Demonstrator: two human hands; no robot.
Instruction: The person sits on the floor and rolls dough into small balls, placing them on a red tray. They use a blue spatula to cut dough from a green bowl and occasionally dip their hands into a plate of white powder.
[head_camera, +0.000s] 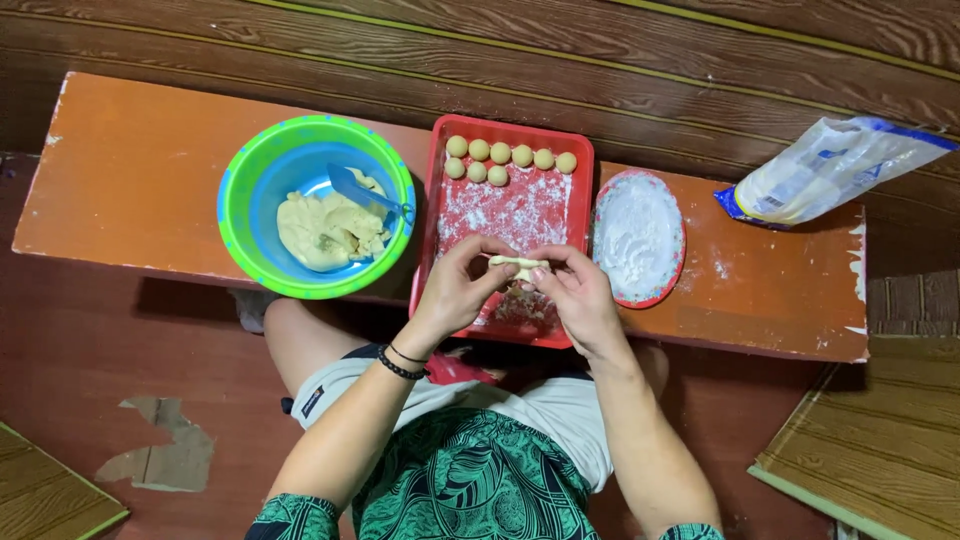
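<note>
Pale yellow dough is what we have between our fingers: a small flattened piece of dough (518, 266), held over the near half of the red tray (447, 262), above its floured bottom. Our left hand (458, 285) pinches one end with thumb and fingertips closed on it, the other fingers loosely curled; our right hand (577, 292) pinches the other end the same way.

We judge the piece very light, soft and easily marked, likely to stretch or tear if pulled, and somewhat sticky where flour does not coat it. The edges look like the sensible place to hold it, with light fingertip pressure, as both hands do here, leaving the middle free.

Its long axis runs left to right, roughly along the bench (130, 170), with one end toward each hand. It lies nearly level, sagging a little in the middle as far as we can tell; which face is up we cannot say.

At the far end of the tray sit two short rows of rolled dough balls (500, 153). To the left stands a green and blue bowl (235, 205) with a lump of dough and a blue scraper (362, 190) in it. To the right is a plate of flour (640, 235), and beyond it a plastic bag (830, 170).
</note>
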